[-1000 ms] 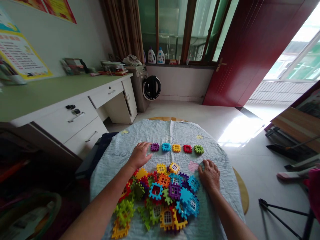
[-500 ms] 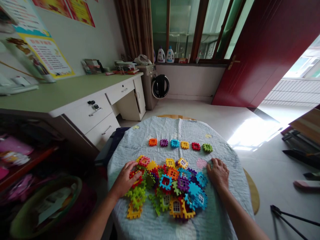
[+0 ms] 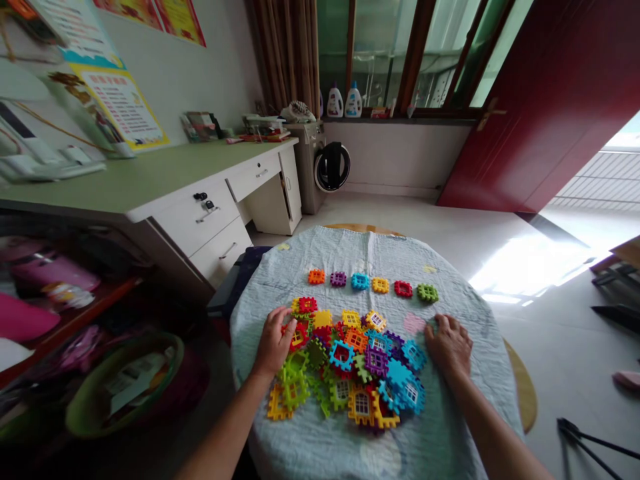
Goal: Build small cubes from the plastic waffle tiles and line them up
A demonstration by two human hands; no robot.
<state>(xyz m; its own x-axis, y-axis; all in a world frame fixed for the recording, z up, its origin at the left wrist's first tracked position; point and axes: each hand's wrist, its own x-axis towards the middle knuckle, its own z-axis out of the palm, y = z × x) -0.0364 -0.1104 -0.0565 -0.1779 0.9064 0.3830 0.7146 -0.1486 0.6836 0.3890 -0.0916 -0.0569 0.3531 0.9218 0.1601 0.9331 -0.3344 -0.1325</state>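
My left hand (image 3: 274, 340) is at the left edge of a heap of colourful plastic blocks, its fingertips on a red block (image 3: 299, 335) with a yellow middle. My right hand (image 3: 450, 345) lies with fingers spread on the cloth, right of the heap and holding nothing. Beyond the heap runs a row of small window-like blocks: orange (image 3: 316, 277), purple (image 3: 338, 279), blue (image 3: 360, 281), yellow (image 3: 381, 285), red (image 3: 403, 289) and green (image 3: 427, 293). In the heap, blue pieces (image 3: 400, 373) lie on the right, green ones (image 3: 295, 390) on the left.
A pale blue cloth (image 3: 280, 267) covers the round table. At the left stand a green-topped desk (image 3: 165, 167) and a green-rimmed basket (image 3: 95, 427). A washing machine (image 3: 309, 167) is at the back, and black stand legs (image 3: 580, 433) are at the lower right.
The view has shifted, so the scene sits further right. The left fingers have moved over the red block, and a red-and-yellow piece at the heap's upper left looks turned.
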